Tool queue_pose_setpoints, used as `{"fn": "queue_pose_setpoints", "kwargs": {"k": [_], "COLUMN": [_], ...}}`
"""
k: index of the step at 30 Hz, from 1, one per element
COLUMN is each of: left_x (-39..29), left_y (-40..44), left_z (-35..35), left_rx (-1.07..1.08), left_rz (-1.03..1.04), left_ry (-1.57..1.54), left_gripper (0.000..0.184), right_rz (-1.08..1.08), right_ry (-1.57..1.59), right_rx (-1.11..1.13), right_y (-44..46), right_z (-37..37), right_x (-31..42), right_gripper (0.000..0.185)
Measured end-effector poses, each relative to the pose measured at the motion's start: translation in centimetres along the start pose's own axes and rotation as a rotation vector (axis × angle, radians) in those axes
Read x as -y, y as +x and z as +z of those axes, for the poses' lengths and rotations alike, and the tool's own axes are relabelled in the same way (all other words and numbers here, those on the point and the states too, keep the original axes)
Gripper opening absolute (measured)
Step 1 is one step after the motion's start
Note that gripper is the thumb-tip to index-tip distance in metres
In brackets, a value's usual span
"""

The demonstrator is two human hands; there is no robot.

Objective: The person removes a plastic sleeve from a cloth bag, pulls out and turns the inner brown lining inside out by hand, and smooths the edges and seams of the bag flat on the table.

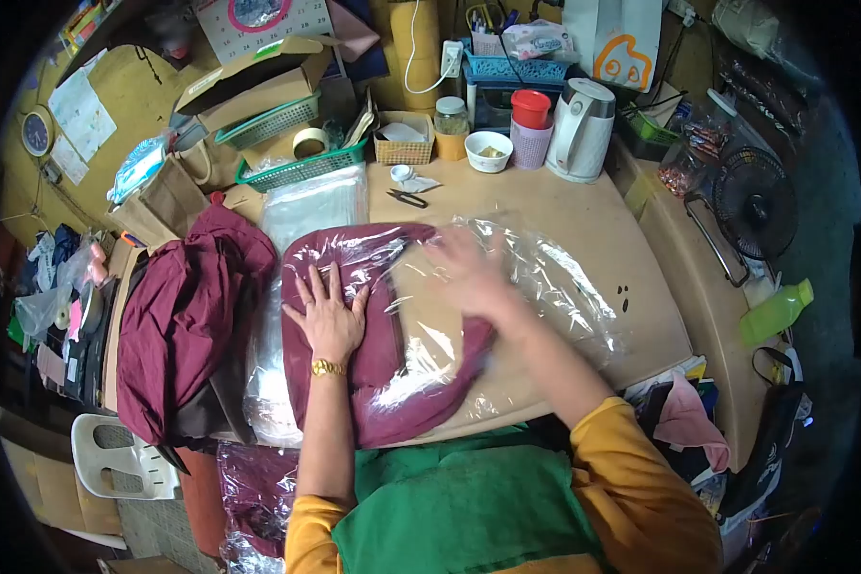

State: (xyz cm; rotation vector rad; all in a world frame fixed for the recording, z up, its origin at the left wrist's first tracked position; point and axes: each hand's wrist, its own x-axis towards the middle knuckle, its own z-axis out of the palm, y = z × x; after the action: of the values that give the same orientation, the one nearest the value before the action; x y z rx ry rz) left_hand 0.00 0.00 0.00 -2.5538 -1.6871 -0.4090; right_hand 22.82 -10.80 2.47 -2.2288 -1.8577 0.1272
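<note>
A folded maroon garment (373,340) lies on the table inside a clear plastic bag (555,277), whose loose part spreads to the right. My left hand (330,316) rests flat on the garment, fingers spread, with a gold watch at the wrist. Over the garment's right side is my right hand (469,273), blurred by motion; whether its fingers hold the plastic cannot be made out. Just left of the bagged garment is a stack of clear plastic bags (270,359). More maroon cloth (196,325) is heaped at the table's left edge.
Black thread snips (408,198) lie beyond the garment. Along the back stand a green basket (306,170), a jar (452,124), a white bowl (488,158) and a white electric kettle (582,134). To the right are a fan (754,203) and a green bottle (775,314).
</note>
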Motion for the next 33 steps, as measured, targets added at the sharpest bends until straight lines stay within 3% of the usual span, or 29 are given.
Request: {"fn": "queue_pose_setpoints", "kwargs": {"k": [2, 3, 4, 6, 9, 11, 13, 14, 15, 16, 18, 19, 21, 22, 23, 25, 26, 27, 29, 31, 32, 33], "left_x": [0.8, -1.3, -0.7, 0.9, 3.9, 7.2, 7.3, 7.6, 8.8, 10.0, 9.1, 9.5, 9.7, 10.7, 11.8, 8.4, 7.7, 5.9, 4.0, 3.0, 3.6, 3.2], "left_y": [0.0, -3.5, -2.9, -0.5, 2.3, 6.0, 8.1, 9.4, 10.3, 11.5, 10.9, 10.6, 8.6, 8.9, 9.1, 6.8, 6.0, 4.9, 3.4, 1.8, 1.3, 1.0], "left_z": [-0.8, 1.5, 0.7, -1.4, -1.9, -0.9, -1.1, 0.0, 1.4, 2.6, 0.9, 0.4, -1.7, 0.0, 1.8, -0.6, -1.4, -3.0, -2.5, -0.2, 2.3, 1.7], "left_rx": [-0.049, 0.05, 0.118, 0.227, 0.026, 0.024, 0.005, -0.057, -0.053, 0.073, 0.282, 0.128, 0.027, -0.069, -0.167, -0.35, -0.358, -0.361, -0.322, -0.145, -0.102, -0.072], "left_rz": [-0.049, -0.078, -0.072, -0.087, -0.2, -0.304, -0.405, -0.457, -0.453, -0.452, -0.509, -0.482, -0.432, -0.349, -0.28, -0.266, -0.157, -0.068, 0.147, 0.138, 0.108, 0.081], "left_ry": [0.039, -0.051, -0.067, -0.132, -0.111, -0.379, -0.347, -0.395, -0.394, -0.686, -1.228, -1.255, -1.558, -1.539, -1.177, -0.463, -0.343, -0.332, -0.166, -0.187, -0.114, -0.05], "left_gripper": [0.073, 0.073, 0.073, 0.072, 0.066, 0.066, 0.068, 0.07, 0.07, 0.064, 0.047, 0.032, 0.022, 0.013, 0.023, 0.037, 0.048, 0.052, 0.059, 0.064, 0.063, 0.064], "right_rz": [0.362, 0.506, 0.677, 0.801, 0.877, 0.859, 0.597, 0.6, 0.47, 0.339, 0.382, 0.416, 0.483, 0.546, 0.552, 0.563, 0.562, 0.455, 0.333, 0.574, 0.573, 0.505], "right_ry": [-0.04, -0.069, -0.14, 0.035, 0.114, 0.065, 0.029, 0.028, 0.167, 0.306, 0.374, 0.443, 0.57, 0.703, 0.704, 0.36, 0.36, -0.08, -0.513, 0.212, 0.211, 0.487], "right_rx": [0.086, 0.087, -0.143, -0.295, -0.316, -0.248, -0.412, -0.414, -0.404, -0.399, -0.533, -0.664, -0.712, -0.758, -0.757, -0.665, -0.663, -0.642, -0.596, 0.185, 0.182, 0.098], "right_y": [-1.8, -5.3, -5.2, -5.9, -7.0, -6.0, -4.7, -4.1, -3.7, -3.4, -3.4, -3.4, -4.2, -4.5, -4.8, -5.2, -5.9, -7.3, -8.3, -9.1, -9.1, -9.1], "right_z": [-4.0, -2.5, 1.1, 0.0, -0.2, 0.4, 1.9, 2.0, 2.2, 2.3, 2.8, 2.8, 1.8, 1.1, 0.7, -0.1, 0.2, 0.8, -0.5, -5.6, -5.6, -5.5], "right_x": [-3.5, -9.7, -13.8, -15.6, -16.3, -14.9, -13.7, -13.5, -13.2, -13.3, -14.1, -14.4, -15.7, -15.9, -15.7, -14.6, -15.1, -16.1, -15.7, -13.1, -13.1, -13.1], "right_gripper": [0.065, 0.065, 0.069, 0.079, 0.081, 0.076, 0.057, 0.057, 0.048, 0.039, 0.03, 0.021, 0.023, 0.025, 0.025, 0.034, 0.034, 0.037, 0.04, 0.049, 0.049, 0.045]}}
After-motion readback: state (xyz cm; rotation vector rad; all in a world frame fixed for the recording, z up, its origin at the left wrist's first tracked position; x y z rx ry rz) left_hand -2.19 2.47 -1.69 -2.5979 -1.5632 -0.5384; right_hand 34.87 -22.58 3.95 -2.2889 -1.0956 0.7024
